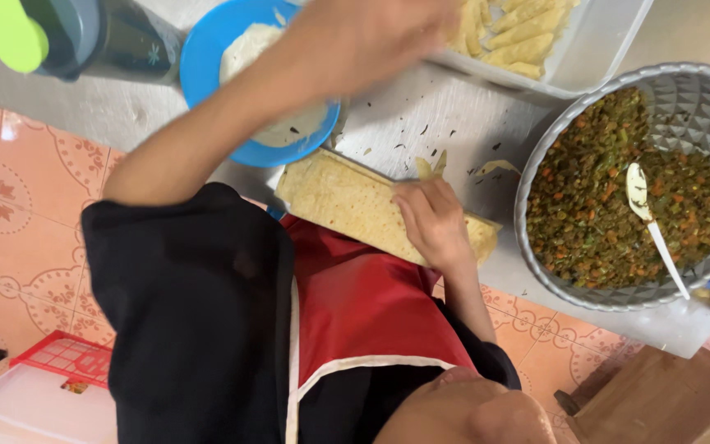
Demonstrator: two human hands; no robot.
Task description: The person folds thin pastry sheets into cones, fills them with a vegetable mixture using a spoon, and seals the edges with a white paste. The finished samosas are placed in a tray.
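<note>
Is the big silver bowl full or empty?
Mostly full. Chopped green-and-orange filling covers most of the silver bowl, and a white spoon lies on it.

I count two hands over the surface [421, 115]: one left hand [355, 37], blurred near the top, and one right hand [433, 222] lying flat. I see one long stack of flat pastry sheets [338, 197]. One blue plate [207, 49] carries one pale mound of dough or paste [248, 45]. One large silver bowl [684, 90] contains one heap of chopped filling [601, 205] and one white spoon [651, 222]. One clear tray [593, 49] contains several rolled pieces [519, 33]; I can't count them exactly. One dark bottle with one green cap [10, 33] stands at top left.
</note>
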